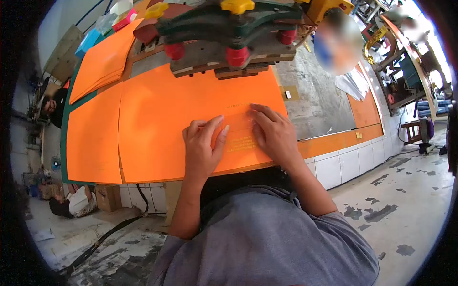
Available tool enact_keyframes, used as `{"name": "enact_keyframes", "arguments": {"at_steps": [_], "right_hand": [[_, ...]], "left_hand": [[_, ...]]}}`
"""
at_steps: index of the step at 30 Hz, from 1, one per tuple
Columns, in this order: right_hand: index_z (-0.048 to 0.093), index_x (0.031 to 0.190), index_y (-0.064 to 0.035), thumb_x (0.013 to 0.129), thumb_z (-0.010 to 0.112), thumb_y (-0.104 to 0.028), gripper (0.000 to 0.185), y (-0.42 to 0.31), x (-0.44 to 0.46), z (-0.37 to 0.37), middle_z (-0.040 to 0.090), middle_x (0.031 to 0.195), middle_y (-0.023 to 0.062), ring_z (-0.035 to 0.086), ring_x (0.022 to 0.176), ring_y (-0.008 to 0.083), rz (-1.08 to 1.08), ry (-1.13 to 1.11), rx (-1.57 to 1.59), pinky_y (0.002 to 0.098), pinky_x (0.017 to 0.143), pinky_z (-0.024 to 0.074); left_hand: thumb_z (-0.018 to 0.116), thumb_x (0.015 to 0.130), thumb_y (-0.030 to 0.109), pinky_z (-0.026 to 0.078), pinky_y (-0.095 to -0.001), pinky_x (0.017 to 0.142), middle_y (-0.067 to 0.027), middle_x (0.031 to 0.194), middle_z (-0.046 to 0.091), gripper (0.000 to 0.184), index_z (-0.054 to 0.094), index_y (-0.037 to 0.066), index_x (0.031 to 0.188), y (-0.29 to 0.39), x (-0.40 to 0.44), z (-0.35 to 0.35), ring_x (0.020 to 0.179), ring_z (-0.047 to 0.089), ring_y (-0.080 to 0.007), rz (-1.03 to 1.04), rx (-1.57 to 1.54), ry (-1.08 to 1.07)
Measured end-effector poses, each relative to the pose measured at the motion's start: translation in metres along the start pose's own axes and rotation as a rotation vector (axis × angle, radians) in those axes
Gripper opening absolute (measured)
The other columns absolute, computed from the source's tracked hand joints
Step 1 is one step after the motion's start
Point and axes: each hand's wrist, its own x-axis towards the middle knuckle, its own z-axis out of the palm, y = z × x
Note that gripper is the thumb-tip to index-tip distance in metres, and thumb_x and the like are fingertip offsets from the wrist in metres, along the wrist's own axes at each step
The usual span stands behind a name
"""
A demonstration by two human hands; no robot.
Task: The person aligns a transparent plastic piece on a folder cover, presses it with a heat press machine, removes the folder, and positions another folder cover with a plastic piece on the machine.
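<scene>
A large orange sheet (157,124) lies flat on the work table before me. Small gold lettering (241,143) shows on it between my hands, with a shorter gold line above. My left hand (204,141) is over the sheet, its index finger and thumb apart. To its right, my right hand (276,134) has bent fingers with the thumb apart, fingertips close to the sheet and slightly blurred. A faint, clear-looking strip (238,121) seems to lie between the fingertips of both hands; whether either hand grips it is hard to see.
A green press head (229,28) with red and yellow knobs hangs over the sheet's far side. Stacked orange sheets (102,59) lie at the left. A grey metal plate (319,100) is at the right. Other people are at the left and behind the table.
</scene>
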Motion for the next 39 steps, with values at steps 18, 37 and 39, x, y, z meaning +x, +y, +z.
{"name": "enact_keyframes", "arguments": {"at_steps": [18,37,39], "right_hand": [[0.071,0.119,-0.0057,0.094,0.068,-0.013,0.026,0.0032,-0.0013,-0.0001,0.071,0.131,0.0094,0.074,0.105,0.0321,-0.022,0.007,-0.003,0.0441,0.089,0.0602],[0.073,0.117,-0.0068,0.092,0.069,-0.01,0.025,-0.0003,0.0004,-0.0002,0.073,0.129,0.0095,0.074,0.108,0.0321,0.006,-0.003,0.025,0.0455,0.089,0.0605],[0.073,0.117,-0.0067,0.092,0.069,-0.01,0.026,0.0,0.0007,0.0,0.073,0.129,0.0096,0.074,0.108,0.0322,0.006,-0.012,0.033,0.0457,0.089,0.0605]], "left_hand": [[0.077,0.099,0.021,0.045,-0.04,0.098,-0.0053,0.105,0.075,0.031,0.075,0.008,0.128,0.0006,0.0017,0.0023,0.103,0.062,-0.0225,-0.024,-0.014,-0.007],[0.074,0.101,0.022,0.046,-0.0419,0.102,-0.0075,0.11,0.071,0.032,0.075,0.01,0.131,0.0026,0.0003,-0.0018,0.108,0.062,-0.0257,-0.058,-0.012,-0.044],[0.075,0.101,0.022,0.046,-0.0419,0.102,-0.0076,0.11,0.071,0.032,0.075,0.01,0.131,-0.0022,-0.0017,-0.0002,0.107,0.063,-0.0257,-0.055,-0.001,-0.049]]}}
